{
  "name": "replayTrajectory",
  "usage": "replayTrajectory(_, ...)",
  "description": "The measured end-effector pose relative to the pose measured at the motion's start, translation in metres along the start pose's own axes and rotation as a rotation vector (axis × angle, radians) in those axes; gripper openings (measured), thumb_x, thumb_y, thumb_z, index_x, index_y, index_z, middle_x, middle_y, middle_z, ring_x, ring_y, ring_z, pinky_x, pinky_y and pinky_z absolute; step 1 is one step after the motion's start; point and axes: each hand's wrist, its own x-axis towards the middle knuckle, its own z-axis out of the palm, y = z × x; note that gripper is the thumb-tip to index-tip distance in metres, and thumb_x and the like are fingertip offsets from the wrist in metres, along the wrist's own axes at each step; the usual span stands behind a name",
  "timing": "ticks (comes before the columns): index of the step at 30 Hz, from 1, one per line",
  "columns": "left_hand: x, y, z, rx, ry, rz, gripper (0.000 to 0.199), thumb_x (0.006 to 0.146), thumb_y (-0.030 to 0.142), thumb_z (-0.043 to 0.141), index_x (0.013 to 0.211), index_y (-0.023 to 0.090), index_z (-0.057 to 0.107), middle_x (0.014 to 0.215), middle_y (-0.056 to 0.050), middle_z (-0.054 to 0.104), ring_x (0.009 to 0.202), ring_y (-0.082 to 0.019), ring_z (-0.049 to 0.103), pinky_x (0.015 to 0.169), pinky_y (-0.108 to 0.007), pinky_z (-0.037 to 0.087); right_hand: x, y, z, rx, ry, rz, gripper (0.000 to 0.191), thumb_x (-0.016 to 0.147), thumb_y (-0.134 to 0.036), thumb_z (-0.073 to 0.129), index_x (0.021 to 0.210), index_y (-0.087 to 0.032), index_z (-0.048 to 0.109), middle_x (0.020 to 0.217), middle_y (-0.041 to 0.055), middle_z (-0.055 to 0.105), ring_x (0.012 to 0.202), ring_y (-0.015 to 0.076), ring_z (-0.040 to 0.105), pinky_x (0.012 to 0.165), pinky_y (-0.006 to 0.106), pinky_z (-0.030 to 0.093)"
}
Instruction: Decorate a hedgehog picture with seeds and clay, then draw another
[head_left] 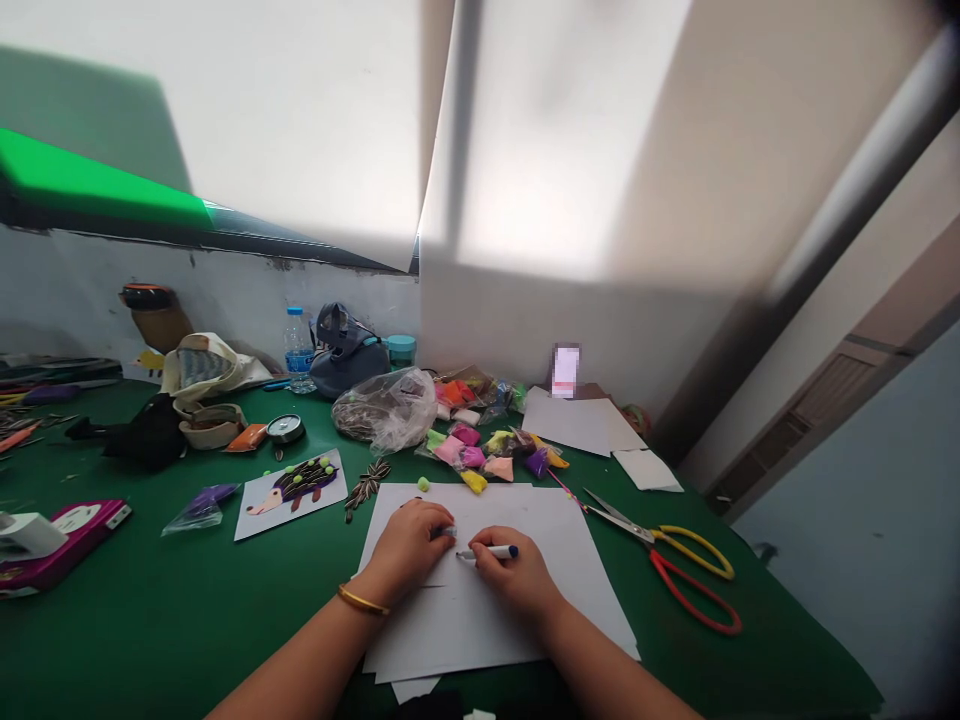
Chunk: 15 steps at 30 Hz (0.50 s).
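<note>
A slim white marker with a dark blue end is pinched in the right hand, its tip over stacked white paper sheets. The left hand rests there, fingers curled by a small bluish item, whether gripping it I cannot tell. Rightward, open metal scissors with yellow and red handles lie on the green tabletop.

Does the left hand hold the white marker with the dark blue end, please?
No, the right hand holds the marker over the white paper.
</note>
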Motion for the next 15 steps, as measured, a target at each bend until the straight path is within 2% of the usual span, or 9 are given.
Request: replayTrajectory(15, -0.0005, -0.0004, -0.0003, 0.001, 0.003, 0.002, 0.014, 0.079, 0.021, 0.069, 0.092, 0.023, 0.075, 0.103, -0.003, 0.075, 0.101, -0.023, 0.061, 0.093, -0.034, 0.042, -0.0007, 0.0011, 0.0, -0.009, 0.004, -0.004, 0.022, 0.087, -0.031, 0.055, 0.081, -0.021, 0.073, 0.083, 0.0024, 0.072, 0.082, 0.0194, 0.064, 0.075, 0.028, 0.047)
